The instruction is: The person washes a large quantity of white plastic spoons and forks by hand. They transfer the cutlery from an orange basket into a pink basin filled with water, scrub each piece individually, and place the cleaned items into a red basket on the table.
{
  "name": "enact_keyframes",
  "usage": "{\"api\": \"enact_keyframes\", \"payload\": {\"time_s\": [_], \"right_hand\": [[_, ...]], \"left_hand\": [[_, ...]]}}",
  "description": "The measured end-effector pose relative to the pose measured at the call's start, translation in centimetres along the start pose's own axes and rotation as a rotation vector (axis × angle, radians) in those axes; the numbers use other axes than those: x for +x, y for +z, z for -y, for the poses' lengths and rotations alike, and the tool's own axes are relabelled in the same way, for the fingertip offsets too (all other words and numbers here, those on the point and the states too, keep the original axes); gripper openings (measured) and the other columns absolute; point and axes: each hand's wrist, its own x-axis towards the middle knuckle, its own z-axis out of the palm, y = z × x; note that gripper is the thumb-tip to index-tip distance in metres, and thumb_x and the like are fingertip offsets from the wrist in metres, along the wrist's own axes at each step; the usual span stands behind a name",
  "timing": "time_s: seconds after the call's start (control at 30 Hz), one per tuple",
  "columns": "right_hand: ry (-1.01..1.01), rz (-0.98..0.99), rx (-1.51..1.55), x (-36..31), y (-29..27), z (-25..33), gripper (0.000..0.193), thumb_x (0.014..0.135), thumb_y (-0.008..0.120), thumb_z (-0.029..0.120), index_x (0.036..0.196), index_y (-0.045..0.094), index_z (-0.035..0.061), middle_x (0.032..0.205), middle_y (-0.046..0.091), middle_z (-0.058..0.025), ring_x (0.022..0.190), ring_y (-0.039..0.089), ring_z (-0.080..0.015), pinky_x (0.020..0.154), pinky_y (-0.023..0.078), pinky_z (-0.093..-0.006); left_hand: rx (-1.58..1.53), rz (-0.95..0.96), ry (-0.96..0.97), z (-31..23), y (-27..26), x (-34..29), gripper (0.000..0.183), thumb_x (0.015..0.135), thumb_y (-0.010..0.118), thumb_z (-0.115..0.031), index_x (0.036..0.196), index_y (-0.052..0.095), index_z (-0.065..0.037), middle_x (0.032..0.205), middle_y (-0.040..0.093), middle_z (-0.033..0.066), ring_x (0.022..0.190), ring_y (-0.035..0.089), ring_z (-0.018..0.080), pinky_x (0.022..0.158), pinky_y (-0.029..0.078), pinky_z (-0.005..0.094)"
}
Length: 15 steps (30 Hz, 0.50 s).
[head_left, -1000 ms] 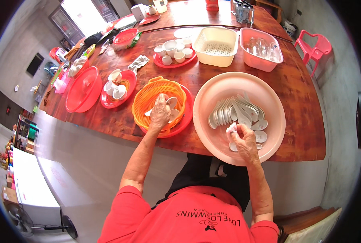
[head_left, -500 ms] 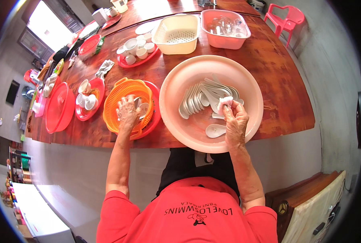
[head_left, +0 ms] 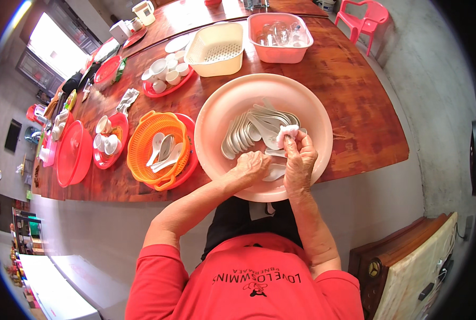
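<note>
A big pale-pink basin [head_left: 216, 109] stands at the table's front edge, with a row of white spoons [head_left: 243, 133] fanned out inside. My left hand [head_left: 254, 166] is in the basin with its fingers curled, gripping the edge of a loose white spoon [head_left: 275, 172]. Just right of it, my right hand [head_left: 301, 160] pinches a small crumpled white cloth [head_left: 287, 135] above the spoons. On the left, an orange strainer basket [head_left: 136, 152] holds a few white spoons [head_left: 168, 159] and rests on a red tray [head_left: 191, 154].
Behind the basin stand a cream strainer tub [head_left: 193, 56] and a pink tub [head_left: 272, 55] of clear glasses. White cups [head_left: 173, 77] fill a red plate farther left. Nearer are another red plate [head_left: 119, 118] with cups and a red basin [head_left: 80, 154]. A pink chair [head_left: 363, 24] stands at far right.
My left hand has left the orange basket and moved right into the pink basin, to the loose spoon. My right hand still holds the cloth. The view has shifted slightly.
</note>
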Motion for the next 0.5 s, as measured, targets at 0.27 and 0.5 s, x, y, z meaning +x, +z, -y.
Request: {"api": "enact_keyframes", "payload": {"time_s": [0.27,0.5], "right_hand": [[0.063,0.182,-0.248,0.0,-0.3,0.3,0.005,0.085,0.056,0.001,0.089,0.055,-0.0008,0.083,0.058,-0.0016,0.072,0.052,-0.0039,0.064,0.045,-0.0211],[-0.476,0.359,-1.133,-1.5,1.5,-2.7,0.01,0.075,0.061,0.017,0.084,0.059,0.0118,0.085,0.054,-0.0068,0.085,0.055,-0.0257,0.072,0.044,-0.0405]], "left_hand": [[-0.467,-0.353,-0.129,3.1,-1.8,-1.7,0.013,0.076,0.053,-0.011,0.083,0.048,-0.002,0.073,0.058,0.02,0.066,0.061,0.0324,0.062,0.049,0.0418],[-1.835,-0.115,-0.29,3.9,-2.4,-2.8,0.038,0.079,0.042,0.0,0.116,0.044,0.0,0.089,0.055,0.0092,0.078,0.06,0.0204,0.069,0.053,0.0354]]}}
